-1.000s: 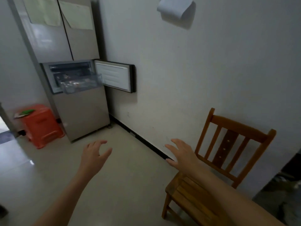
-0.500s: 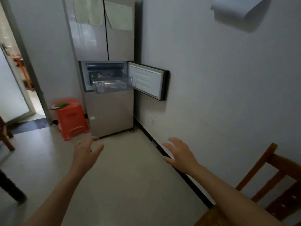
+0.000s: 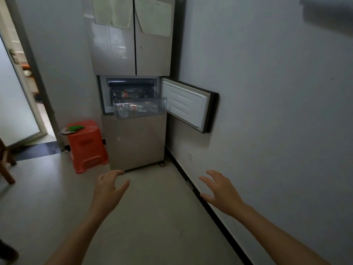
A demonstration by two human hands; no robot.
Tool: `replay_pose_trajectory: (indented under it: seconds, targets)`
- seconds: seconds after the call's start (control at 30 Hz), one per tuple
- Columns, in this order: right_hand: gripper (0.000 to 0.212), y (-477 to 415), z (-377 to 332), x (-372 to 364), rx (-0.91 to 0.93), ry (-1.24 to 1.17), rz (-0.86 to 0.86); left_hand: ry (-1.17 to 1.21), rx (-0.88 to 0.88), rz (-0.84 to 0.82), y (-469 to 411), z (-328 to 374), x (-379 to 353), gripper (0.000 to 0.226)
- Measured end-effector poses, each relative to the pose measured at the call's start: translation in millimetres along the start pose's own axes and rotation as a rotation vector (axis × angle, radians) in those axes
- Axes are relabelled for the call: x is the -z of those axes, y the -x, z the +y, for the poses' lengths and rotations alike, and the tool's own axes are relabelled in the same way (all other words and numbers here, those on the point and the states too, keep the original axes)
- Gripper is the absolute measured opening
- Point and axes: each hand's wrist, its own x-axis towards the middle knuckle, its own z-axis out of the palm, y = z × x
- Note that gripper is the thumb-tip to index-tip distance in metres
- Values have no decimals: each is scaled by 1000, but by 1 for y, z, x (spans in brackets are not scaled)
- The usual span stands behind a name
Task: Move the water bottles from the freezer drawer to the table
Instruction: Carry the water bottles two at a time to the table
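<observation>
Ahead, water bottles (image 3: 136,108) lie in the freezer drawer (image 3: 140,111), well beyond both spread, empty hands.

You have turned left and moved toward the fridge (image 3: 133,142). 1 second ago it sat small at upper left; now it stands nearer and almost centred. The open drawer (image 3: 140,112) looks larger, and the bottles (image 3: 131,107) show dimly inside. The wooden chair has left view on the right. A doorway (image 3: 21,96) and a wooden leg (image 3: 5,165) have come in on the left.
</observation>
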Motion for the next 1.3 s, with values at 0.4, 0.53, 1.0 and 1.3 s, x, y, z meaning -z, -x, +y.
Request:
replay_pose_trajectory:
  seconds: [0.4, 0.53, 1.0, 1.3]
  targets:
    - [55, -154, 132, -101, 58, -137, 14, -42, 4, 68, -173, 19, -87, 28]
    - [55, -199, 141, -137, 93, -202, -54, -98, 83, 102, -198, 16, -98, 25]
    - [59, -362, 126, -255, 217, -225, -207, -107, 274, 144, -322, -92, -100, 21]
    - [57, -524, 120, -287, -22, -322, -225, 38, 223, 146, -468, -158, -92, 20]
